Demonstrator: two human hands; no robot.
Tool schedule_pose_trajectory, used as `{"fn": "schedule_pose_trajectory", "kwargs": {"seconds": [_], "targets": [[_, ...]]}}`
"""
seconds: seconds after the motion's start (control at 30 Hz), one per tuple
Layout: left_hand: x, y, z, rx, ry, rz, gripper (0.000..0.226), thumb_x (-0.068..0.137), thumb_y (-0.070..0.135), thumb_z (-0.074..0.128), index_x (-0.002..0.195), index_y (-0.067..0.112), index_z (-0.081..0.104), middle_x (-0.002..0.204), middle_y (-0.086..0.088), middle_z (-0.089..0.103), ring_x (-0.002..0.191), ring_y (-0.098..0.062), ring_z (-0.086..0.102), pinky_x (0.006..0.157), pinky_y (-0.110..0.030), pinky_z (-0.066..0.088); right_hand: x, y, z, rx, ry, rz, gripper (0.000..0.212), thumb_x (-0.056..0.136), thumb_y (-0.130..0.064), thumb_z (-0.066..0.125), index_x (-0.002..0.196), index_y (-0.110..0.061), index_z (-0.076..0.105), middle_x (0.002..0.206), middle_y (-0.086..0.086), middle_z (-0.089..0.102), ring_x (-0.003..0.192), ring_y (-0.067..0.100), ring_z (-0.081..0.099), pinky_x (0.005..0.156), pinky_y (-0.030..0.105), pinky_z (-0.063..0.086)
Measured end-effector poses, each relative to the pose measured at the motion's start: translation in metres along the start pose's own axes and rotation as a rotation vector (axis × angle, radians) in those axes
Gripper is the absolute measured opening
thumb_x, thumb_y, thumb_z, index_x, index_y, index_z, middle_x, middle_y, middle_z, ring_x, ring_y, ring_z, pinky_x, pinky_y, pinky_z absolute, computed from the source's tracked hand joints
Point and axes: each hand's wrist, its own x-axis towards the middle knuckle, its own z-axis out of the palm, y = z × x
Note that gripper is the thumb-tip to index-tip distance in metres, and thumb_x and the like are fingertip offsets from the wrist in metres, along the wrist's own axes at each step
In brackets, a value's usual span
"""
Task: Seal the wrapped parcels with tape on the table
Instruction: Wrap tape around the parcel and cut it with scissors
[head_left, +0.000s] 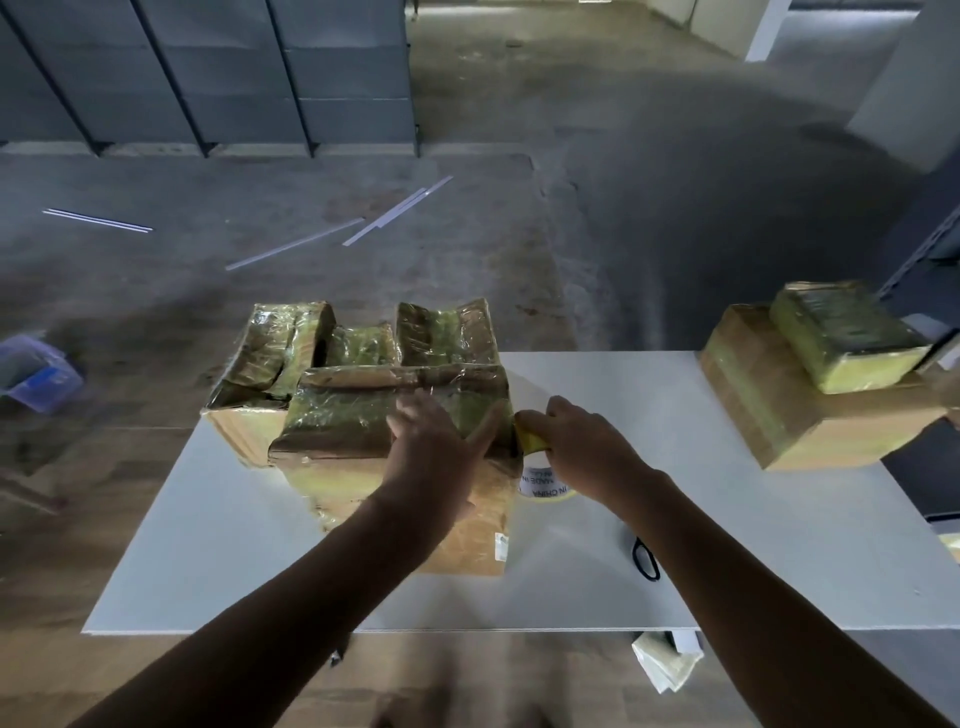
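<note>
Plastic-wrapped parcel lies on the table, long side running left to right. Left hand presses flat on its right end; right hand, just beside that end, grips the tape roll.

A warehouse: bare concrete floor, grey metal shelving, wrapped parcels on a white table.

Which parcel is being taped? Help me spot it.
On the white table, find the left cardboard box piled with parcels. It is the nearest parcel, the only one under the left hand, with the tape roll at its edge.
</note>
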Motion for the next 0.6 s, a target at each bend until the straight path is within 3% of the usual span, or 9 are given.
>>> {"fn": "schedule_pose_trajectory", "kwargs": {"seconds": [0.13,0.27,0.37,0.43,0.6], "targets": [[-0.001,0.007,0.000,-0.055,0.044,-0.050,0.075,0.102,0.027,0.042,0.151,0.026,-0.015,0.141,-0.051,0.014,0.130,-0.065,0.022,0.107,-0.061,0.032,-0.004,0.002,0.005,0.083,0.033,0.035,0.046,0.090,-0.016,0.060,0.132,-0.027,0.047,0.108,0.007,0.051,0.090,0.021,0.056,0.077,0.028,0.046],[-0.016,-0.007,0.006,-0.095,0.070,-0.101,0.068,0.101,0.023,0.037,0.153,0.027,-0.007,0.145,-0.045,0.015,0.133,-0.061,0.024,0.106,-0.058,0.032,-0.012,0.000,0.003,0.285,0.111,0.101,0.053,0.087,-0.007,0.055,0.136,-0.027,0.046,0.114,0.005,0.051,0.098,0.023,0.056,0.082,0.032,0.048],[-0.028,-0.026,0.010,-0.150,0.218,-0.160,0.069,0.089,0.018,0.057,0.151,0.028,0.027,0.133,-0.040,0.044,0.115,-0.057,0.049,0.081,-0.055,0.051,-0.010,-0.008,-0.011,0.425,0.284,0.109,0.057,0.080,0.000,0.054,0.130,-0.026,0.053,0.112,0.004,0.055,0.097,0.022,0.054,0.080,0.030,0.045],[-0.035,-0.038,0.020,-0.199,0.313,-0.162,0.069,0.081,0.017,0.069,0.144,0.025,0.042,0.121,-0.032,0.057,0.102,-0.052,0.059,0.063,-0.051,0.055,-0.004,-0.017,-0.026,0.418,0.371,0.035,0.052,0.078,0.001,0.058,0.124,-0.023,0.059,0.110,0.005,0.060,0.095,0.021,0.056,0.079,0.027,0.044],[-0.063,-0.059,0.046,-0.545,0.689,-0.174,0.054,0.089,0.027,0.060,0.139,0.025,0.042,0.123,-0.018,0.062,0.099,-0.038,0.066,0.053,-0.040,0.056,0.003,-0.051,-0.069,0.492,0.426,-0.131,0.060,0.076,-0.001,0.066,0.128,-0.028,0.057,0.117,-0.001,0.060,0.106,0.015,0.056,0.087,0.026,0.046]]}}
